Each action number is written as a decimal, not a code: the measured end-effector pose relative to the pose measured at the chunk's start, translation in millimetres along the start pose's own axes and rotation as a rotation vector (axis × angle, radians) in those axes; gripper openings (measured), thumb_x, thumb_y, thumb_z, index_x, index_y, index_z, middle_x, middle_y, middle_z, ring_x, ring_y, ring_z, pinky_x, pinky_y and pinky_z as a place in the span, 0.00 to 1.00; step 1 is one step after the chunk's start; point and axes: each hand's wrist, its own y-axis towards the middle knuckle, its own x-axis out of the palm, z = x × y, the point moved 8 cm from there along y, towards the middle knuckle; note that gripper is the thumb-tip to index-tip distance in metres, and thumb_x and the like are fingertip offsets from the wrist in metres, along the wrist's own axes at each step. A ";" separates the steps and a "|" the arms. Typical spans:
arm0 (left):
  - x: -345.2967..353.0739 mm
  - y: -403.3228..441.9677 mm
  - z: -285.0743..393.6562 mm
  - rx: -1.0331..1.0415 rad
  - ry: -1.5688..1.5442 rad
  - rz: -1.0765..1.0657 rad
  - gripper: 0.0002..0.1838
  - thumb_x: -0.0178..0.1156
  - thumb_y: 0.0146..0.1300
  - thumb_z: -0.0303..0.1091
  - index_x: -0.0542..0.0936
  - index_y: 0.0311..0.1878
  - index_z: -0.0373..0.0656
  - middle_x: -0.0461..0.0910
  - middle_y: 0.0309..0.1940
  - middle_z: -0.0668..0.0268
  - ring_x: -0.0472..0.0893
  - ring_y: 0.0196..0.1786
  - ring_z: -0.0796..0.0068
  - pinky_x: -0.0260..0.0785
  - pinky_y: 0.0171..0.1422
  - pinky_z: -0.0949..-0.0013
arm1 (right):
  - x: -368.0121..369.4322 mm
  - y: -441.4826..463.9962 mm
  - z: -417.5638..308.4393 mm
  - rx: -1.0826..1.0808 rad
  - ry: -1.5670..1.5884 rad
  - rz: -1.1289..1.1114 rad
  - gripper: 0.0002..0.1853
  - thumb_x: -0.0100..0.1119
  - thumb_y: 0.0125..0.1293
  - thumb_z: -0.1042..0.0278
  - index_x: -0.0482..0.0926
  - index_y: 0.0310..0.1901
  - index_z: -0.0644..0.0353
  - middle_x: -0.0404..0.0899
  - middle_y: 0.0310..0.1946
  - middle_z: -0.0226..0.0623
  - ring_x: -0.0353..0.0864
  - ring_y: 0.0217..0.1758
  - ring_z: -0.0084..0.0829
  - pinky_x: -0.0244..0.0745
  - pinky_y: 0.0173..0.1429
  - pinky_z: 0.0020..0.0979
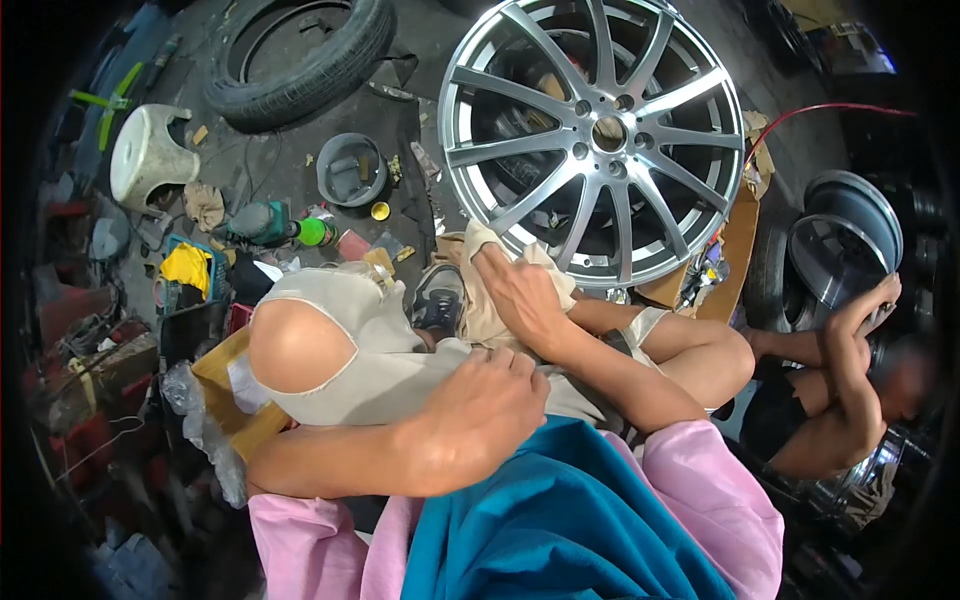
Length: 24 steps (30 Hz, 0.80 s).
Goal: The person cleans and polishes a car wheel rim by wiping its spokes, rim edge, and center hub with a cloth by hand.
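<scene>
A large silver multi-spoke alloy wheel (640, 170) stands in front of me, its lower rim near my knees. My right hand (522, 300) is closed on a beige cloth (480, 290), whose upper end touches the lower left of the rim. Part of the cloth hangs below the fingers. My left hand (485, 395) rests over my lap beside my right forearm, fingers curled; what they hold, if anything, is hidden.
On the floor lie a tyre (300, 110), a white stool (150, 155), a grey bucket (350, 170) and a green power tool (262, 222). At right, another person (840, 390) handles a wheel (845, 240). A red hose (820, 107) runs behind.
</scene>
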 end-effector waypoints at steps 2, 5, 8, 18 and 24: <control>-0.4 -1.6 2.5 0.009 0.008 0.024 0.18 0.64 0.72 0.42 0.78 0.52 0.37 0.78 0.44 0.52 0.78 0.50 0.52 0.71 0.56 0.51 | -2.6 6.6 -1.2 0.003 0.025 0.002 0.09 0.58 0.66 0.72 0.77 0.47 0.61 0.76 0.46 0.42 0.87 0.30 0.36 0.80 0.32 0.37; -3.1 -1.7 3.1 0.028 -0.003 0.027 0.18 0.63 0.72 0.43 0.78 0.53 0.37 0.77 0.44 0.52 0.78 0.51 0.53 0.71 0.56 0.51 | -11.5 52.9 4.8 -0.004 0.047 0.085 0.09 0.57 0.66 0.72 0.77 0.47 0.61 0.77 0.46 0.42 0.87 0.31 0.38 0.81 0.33 0.37; 2.0 3.6 -3.3 -0.027 -0.026 -0.008 0.19 0.62 0.73 0.43 0.78 0.54 0.36 0.77 0.45 0.52 0.78 0.53 0.52 0.71 0.56 0.51 | -36.9 124.8 15.7 0.042 0.046 0.311 0.08 0.54 0.67 0.74 0.75 0.47 0.63 0.77 0.46 0.44 0.86 0.28 0.40 0.79 0.31 0.41; -6.5 -0.8 -1.0 -0.021 -0.009 0.013 0.17 0.63 0.72 0.43 0.78 0.50 0.38 0.78 0.45 0.52 0.79 0.53 0.50 0.71 0.56 0.51 | -11.8 71.5 -4.3 0.078 0.078 0.148 0.09 0.56 0.67 0.73 0.76 0.48 0.62 0.78 0.41 0.42 0.88 0.29 0.40 0.80 0.30 0.39; -8.4 1.2 -11.1 -0.077 -0.057 0.066 0.17 0.64 0.71 0.42 0.79 0.52 0.37 0.79 0.46 0.52 0.80 0.53 0.49 0.72 0.57 0.50 | -62.4 173.0 42.5 0.053 -0.075 0.437 0.10 0.52 0.69 0.73 0.78 0.49 0.60 0.83 0.46 0.45 0.89 0.31 0.43 0.82 0.32 0.42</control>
